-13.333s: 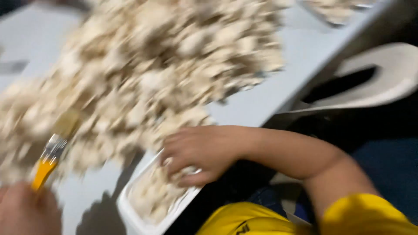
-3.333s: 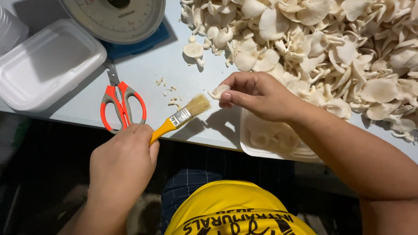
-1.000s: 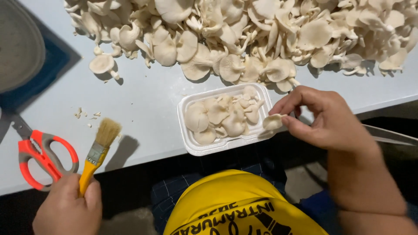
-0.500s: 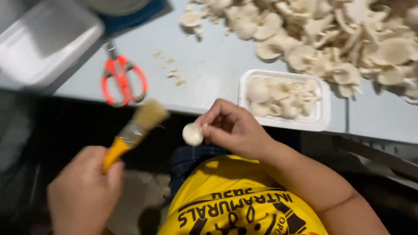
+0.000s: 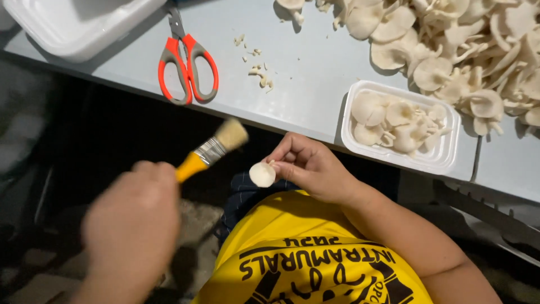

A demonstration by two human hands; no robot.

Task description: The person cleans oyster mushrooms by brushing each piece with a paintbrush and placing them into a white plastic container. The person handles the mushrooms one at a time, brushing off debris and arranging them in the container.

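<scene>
My right hand [image 5: 315,168] pinches a small white mushroom [image 5: 262,174] by its stem, held in front of my lap below the table edge. My left hand [image 5: 132,225] grips the orange handle of a paintbrush [image 5: 211,151], whose pale bristles point up and right, just left of the mushroom and a little apart from it. On the grey table, a white foam tray [image 5: 444,163] with several mushrooms in it sits at the near edge, right of my right hand. A big heap of white mushrooms [image 5: 450,45] covers the table's far right.
Red-and-grey scissors [image 5: 187,61] lie on the table [image 5: 304,95] to the left. A white foam container [image 5: 79,25] stands at the top left. Small mushroom scraps [image 5: 256,62] lie near the scissors. Below the table is dark floor.
My right hand stays below the table edge with the mushroom, while my left hand has swung the brush up closer to it. The view has shifted slightly.
</scene>
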